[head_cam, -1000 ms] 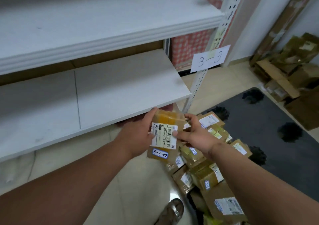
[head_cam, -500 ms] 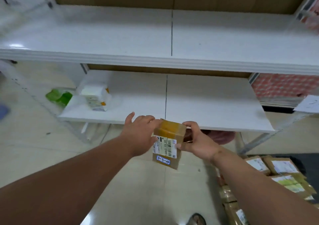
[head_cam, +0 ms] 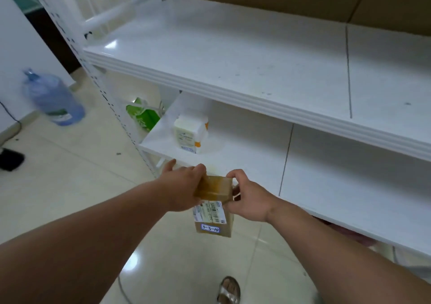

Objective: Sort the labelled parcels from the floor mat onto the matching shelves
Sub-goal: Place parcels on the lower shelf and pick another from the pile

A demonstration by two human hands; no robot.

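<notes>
Nearest, at the bottom, one foot in a sandal stands on the shiny floor. Just past it, two hands hold one small brown parcel in the air, in front of the near edge of the lower shelf. The left hand wraps its curled fingers over the parcel's top left side. The right hand pinches the right side with bent fingers and thumb. The parcel has one white barcode label and one small blue-edged tag that reads 3-3-10.

Half a second ago the parcel sat a bit higher and the shelves faced straight on. Now the view has swung left, so one big blue water bottle shows on the floor far left.

Farther on, one white packet sits on the lower shelf, and one green bag lies left of it. The upper shelf is beyond.
</notes>
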